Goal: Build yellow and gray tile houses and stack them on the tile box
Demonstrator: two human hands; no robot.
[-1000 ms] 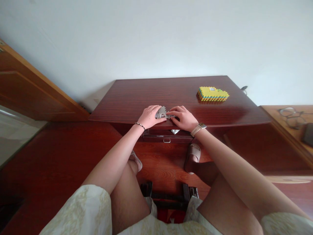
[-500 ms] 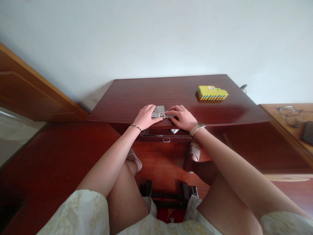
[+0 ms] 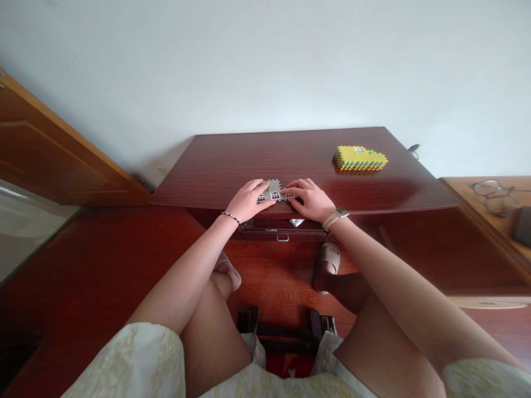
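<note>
Flat grey foam puzzle pieces (image 3: pixel 274 188) with toothed edges and white window shapes lie near the front edge of the dark red-brown table (image 3: pixel 249 155). My left hand (image 3: pixel 248 200) grips their left side, thumb along the near edge and fingers over the top. From the right, my right hand (image 3: pixel 309 199) holds the other side, its fingertips pressing on the grey surface. Parts of the pieces are hidden beneath both hands. A stack of yellow, blue and orange foam puzzle pieces (image 3: pixel 360 159) sits farther back on the right.
Below the tabletop is a drawer (image 3: pixel 286 235) with a metal handle, and a white scrap (image 3: pixel 296 222) lies above it. At right, glasses (image 3: pixel 498 196) and a dark object (image 3: pixel 522 225) rest on a wooden surface. A pale wall stands behind the table.
Both hands stay on the grey pieces; the left fingers have shifted very slightly over them. Otherwise the scene looks the same.
</note>
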